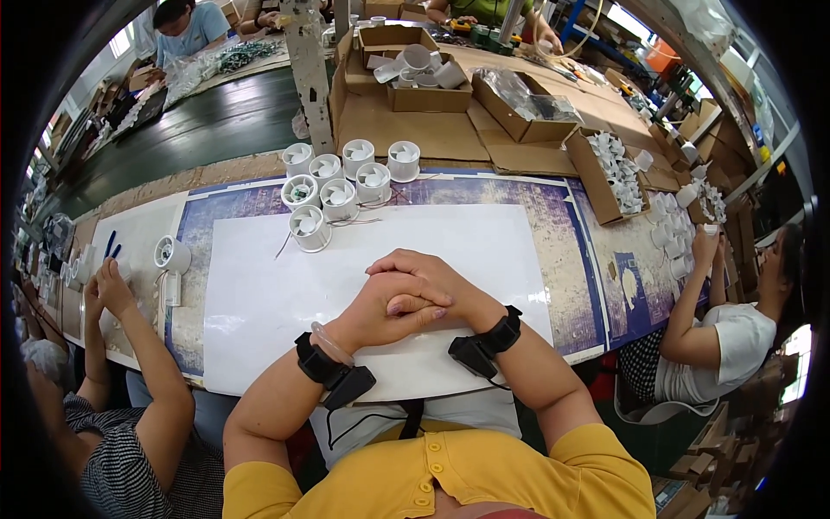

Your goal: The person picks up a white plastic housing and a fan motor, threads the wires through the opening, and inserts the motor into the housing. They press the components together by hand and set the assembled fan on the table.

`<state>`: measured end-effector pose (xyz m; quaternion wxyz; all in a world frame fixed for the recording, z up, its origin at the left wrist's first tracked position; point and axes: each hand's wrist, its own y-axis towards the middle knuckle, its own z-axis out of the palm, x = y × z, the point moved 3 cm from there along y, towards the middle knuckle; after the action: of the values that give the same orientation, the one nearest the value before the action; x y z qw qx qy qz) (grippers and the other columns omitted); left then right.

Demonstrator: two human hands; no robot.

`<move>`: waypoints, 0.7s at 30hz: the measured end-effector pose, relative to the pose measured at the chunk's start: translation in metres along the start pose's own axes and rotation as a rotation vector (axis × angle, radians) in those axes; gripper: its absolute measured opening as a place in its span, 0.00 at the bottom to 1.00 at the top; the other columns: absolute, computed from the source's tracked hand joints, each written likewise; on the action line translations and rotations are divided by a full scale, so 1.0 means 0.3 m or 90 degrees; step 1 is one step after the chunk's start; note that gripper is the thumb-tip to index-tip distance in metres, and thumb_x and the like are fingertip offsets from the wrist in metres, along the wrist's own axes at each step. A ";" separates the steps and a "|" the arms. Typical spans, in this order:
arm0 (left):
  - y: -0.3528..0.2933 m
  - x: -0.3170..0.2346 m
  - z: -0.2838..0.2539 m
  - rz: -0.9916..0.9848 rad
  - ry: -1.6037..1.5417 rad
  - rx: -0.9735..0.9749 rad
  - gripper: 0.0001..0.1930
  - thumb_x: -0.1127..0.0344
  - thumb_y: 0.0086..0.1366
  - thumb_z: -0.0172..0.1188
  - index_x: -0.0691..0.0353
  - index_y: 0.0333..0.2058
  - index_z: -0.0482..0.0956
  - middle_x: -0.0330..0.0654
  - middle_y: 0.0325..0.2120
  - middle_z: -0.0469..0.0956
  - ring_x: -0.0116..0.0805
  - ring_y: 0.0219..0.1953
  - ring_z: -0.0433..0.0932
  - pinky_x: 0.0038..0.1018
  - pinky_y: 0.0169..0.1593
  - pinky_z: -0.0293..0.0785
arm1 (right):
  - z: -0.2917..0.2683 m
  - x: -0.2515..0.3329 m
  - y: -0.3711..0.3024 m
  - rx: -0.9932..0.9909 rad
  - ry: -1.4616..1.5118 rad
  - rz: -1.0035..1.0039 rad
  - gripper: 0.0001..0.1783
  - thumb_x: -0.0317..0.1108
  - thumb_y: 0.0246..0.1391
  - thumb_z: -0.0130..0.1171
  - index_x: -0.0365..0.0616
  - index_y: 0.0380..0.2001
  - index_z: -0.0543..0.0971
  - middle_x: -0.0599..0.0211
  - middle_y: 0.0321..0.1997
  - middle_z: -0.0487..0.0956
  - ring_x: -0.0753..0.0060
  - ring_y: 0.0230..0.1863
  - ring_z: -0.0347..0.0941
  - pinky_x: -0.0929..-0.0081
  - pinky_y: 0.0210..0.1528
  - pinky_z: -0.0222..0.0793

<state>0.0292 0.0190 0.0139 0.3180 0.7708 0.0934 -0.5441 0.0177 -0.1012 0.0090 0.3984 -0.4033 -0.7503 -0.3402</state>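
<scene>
My two hands are clasped over a white sheet (259,294) on the bench. My left hand (373,310) is closed round my right, its fingers partly hidden. My right hand (437,275) crosses from the other side, its fingers folded against the left. No part or tool shows in either one. Just beyond them stands a cluster of round white plastic housings with fan blades inside; the nearest fan housing (309,228) has thin wires trailing onto the sheet. In one housing (300,191) a green circuit board shows instead.
Another housing (172,253) stands left, near a co-worker's hands (111,290). An open box of white parts (609,177) lies right, beside stacked white housings (670,225) and a seated co-worker (722,346). Cardboard boxes (428,97), a metal post (307,78) and a green belt (225,117) lie beyond.
</scene>
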 end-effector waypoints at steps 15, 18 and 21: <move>-0.001 0.007 -0.007 0.025 0.054 0.008 0.11 0.72 0.56 0.67 0.62 0.39 0.81 0.38 0.33 0.82 0.32 0.40 0.77 0.26 0.45 0.72 | -0.007 0.016 -0.011 -0.056 0.103 0.020 0.36 0.55 0.51 0.62 0.44 0.57 0.70 0.58 0.54 0.73 0.61 0.48 0.73 0.69 0.53 0.68; 0.006 -0.011 -0.006 -0.013 0.060 -0.016 0.12 0.71 0.57 0.66 0.60 0.41 0.81 0.38 0.34 0.82 0.32 0.40 0.77 0.26 0.46 0.72 | 0.013 0.008 -0.010 -0.052 0.137 -0.007 0.35 0.52 0.53 0.61 0.44 0.58 0.69 0.58 0.56 0.72 0.61 0.48 0.73 0.68 0.53 0.68; 0.011 0.010 -0.014 0.045 0.093 0.024 0.21 0.60 0.59 0.65 0.59 0.50 0.76 0.44 0.45 0.78 0.41 0.49 0.75 0.35 0.51 0.72 | 0.021 0.000 -0.009 -0.045 0.121 -0.044 0.33 0.51 0.54 0.60 0.44 0.58 0.69 0.57 0.57 0.72 0.60 0.48 0.73 0.68 0.53 0.68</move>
<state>0.0352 0.0181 0.0133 0.3147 0.8170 0.0791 -0.4767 0.0134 -0.0973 0.0057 0.4413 -0.3572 -0.7102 -0.4164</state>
